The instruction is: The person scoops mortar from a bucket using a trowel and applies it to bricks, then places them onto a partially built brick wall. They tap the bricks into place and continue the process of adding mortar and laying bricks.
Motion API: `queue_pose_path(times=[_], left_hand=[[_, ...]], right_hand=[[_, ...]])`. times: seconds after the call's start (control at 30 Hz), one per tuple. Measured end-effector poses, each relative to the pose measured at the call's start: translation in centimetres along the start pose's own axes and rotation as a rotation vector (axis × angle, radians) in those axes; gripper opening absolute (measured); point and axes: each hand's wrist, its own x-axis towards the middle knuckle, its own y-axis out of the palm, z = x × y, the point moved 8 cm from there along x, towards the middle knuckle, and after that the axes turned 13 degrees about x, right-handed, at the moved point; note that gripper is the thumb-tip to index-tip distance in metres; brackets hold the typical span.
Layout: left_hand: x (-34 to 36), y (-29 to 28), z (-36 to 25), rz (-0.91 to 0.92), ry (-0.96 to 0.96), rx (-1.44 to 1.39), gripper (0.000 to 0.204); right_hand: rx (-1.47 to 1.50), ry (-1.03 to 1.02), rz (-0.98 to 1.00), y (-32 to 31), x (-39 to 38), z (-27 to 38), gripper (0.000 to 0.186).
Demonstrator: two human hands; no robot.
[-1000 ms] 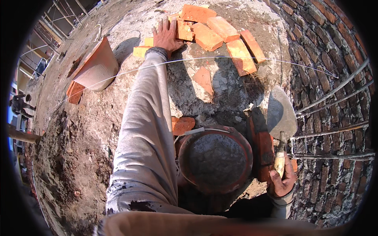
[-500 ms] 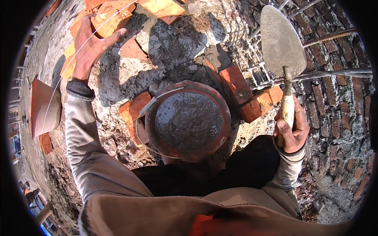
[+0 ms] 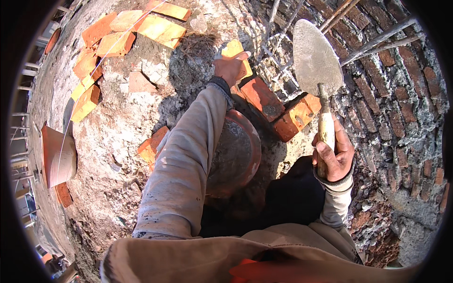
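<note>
My left hand (image 3: 229, 70) is closed around an orange brick (image 3: 236, 49), held at the far end of a short row of bricks. Just nearer lies a red brick (image 3: 263, 99), with another orange brick (image 3: 297, 118) beside it. On the right, my right hand (image 3: 336, 153) grips the wooden handle of a mortar trowel (image 3: 317, 59), its broad grey blade pointing away from me. Below my left forearm sits a round pan of wet grey mortar (image 3: 252, 141), partly hidden by the sleeve.
A loose pile of orange bricks (image 3: 118, 43) lies at the far left. A clay-coloured tub (image 3: 60, 155) stands at the left edge, crossed by a thin white string (image 3: 96, 68). A rough brick wall (image 3: 384, 108) and wooden poles (image 3: 382, 42) fill the right side.
My left hand has moved from the brick pile at far left to the row in the middle, carrying a brick. Its forearm now covers part of the mortar pan. The trowel has shifted slightly left in view.
</note>
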Motion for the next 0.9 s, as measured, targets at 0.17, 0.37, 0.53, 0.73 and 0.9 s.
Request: queue_pose_path(times=[0.17, 0.37, 0.53, 0.73, 0.9], left_hand=[[-1.8, 0.1, 1.0, -0.104, -0.230, 0.212, 0.119], [-1.8, 1.0, 0.4, 0.404, -0.117, -0.117, 0.082], [-4.0, -1.4, -1.6, 0.760, -0.091, -0.132, 0.055], [-7.2, -5.4, -1.7, 0.623, 0.042, -0.077, 0.058], [-7.6, -9.6, 0.7, 0.603, -0.085, -0.150, 0.054]], right_hand=[[-0.037, 0.026, 0.032, 0.3, 0.4, -0.7, 0.064], [-0.491, -0.240, 0.194, 0.6, 1.3, 1.5, 0.065], [-0.678, -0.259, 0.197, 0.9, 5.5, 0.1, 0.053], [-0.784, -0.374, 0.303, 4.0, 6.6, -1.9, 0.051], [-0.100, -0.437, 0.331, 6.5, 6.3, -2.2, 0.046]])
